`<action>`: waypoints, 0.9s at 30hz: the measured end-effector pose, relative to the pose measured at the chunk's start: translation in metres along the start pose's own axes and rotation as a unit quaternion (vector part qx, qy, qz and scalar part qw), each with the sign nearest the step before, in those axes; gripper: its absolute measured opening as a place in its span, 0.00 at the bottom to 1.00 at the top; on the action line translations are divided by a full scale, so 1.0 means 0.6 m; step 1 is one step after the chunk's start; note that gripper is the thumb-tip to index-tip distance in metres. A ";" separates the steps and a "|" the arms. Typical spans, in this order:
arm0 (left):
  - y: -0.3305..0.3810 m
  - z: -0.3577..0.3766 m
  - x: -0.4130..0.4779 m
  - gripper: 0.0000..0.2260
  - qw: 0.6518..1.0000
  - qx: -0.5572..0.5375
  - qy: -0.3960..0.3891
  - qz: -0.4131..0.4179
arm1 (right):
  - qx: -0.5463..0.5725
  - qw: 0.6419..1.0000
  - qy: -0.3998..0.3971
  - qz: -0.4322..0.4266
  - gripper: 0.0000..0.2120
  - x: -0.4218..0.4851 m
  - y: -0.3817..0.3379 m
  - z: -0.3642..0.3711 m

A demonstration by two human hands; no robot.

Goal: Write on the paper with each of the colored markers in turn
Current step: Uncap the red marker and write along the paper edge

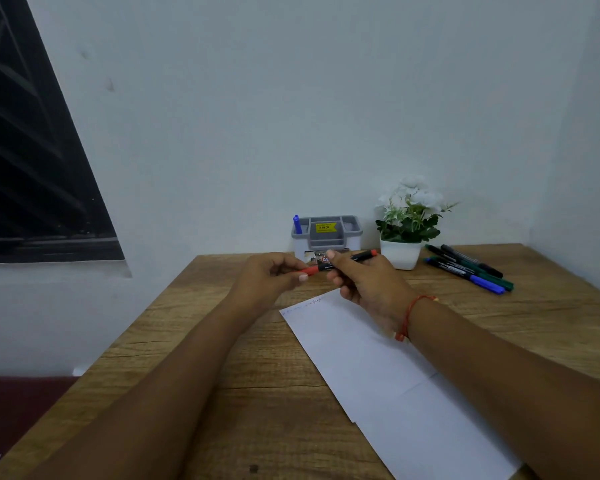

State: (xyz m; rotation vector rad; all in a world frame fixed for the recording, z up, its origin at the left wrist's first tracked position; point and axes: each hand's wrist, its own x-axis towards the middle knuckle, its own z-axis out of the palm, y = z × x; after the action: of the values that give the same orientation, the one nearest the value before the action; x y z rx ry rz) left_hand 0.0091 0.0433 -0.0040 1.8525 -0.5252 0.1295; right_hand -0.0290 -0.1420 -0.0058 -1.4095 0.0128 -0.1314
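Paper lying flat on table, beneath raised hands: right hand wrapping marker barrel, left hand pinching red cap. Probably uncapping: pulling straight along barrel with firm right grip, holding cap aside, avoiding tip touching paper early.

"49 00" on yellow sticker, organizer

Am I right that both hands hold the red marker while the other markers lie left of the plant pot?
Not quite: in the head view the other markers lie right of the plant pot, not left. The left hand and right hand hold the red marker.
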 end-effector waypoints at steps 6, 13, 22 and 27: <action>0.005 0.008 -0.001 0.07 1.000 -0.019 0.010 -0.011 | 0.002 0.999 -0.037 0.005 0.12 0.004 -0.004 -0.012; -0.004 0.004 -0.001 0.07 0.994 -0.098 0.039 -0.016 | 0.083 0.990 -0.083 0.075 0.12 0.007 -0.021 -0.023; -0.012 -0.003 0.013 0.22 0.987 -0.151 0.059 -0.015 | -0.223 0.963 -0.148 0.009 0.10 0.024 -0.013 -0.050; -0.025 -0.004 0.021 0.24 0.993 -0.029 0.117 -0.007 | -0.346 0.931 -0.047 -0.107 0.07 0.034 -0.028 -0.038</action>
State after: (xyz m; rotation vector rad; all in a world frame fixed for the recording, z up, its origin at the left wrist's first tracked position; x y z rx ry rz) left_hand 0.0270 0.0455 -0.0124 1.7564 -0.3495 0.3150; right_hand -0.0119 -0.1691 0.0086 -2.1222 -0.1929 -0.2560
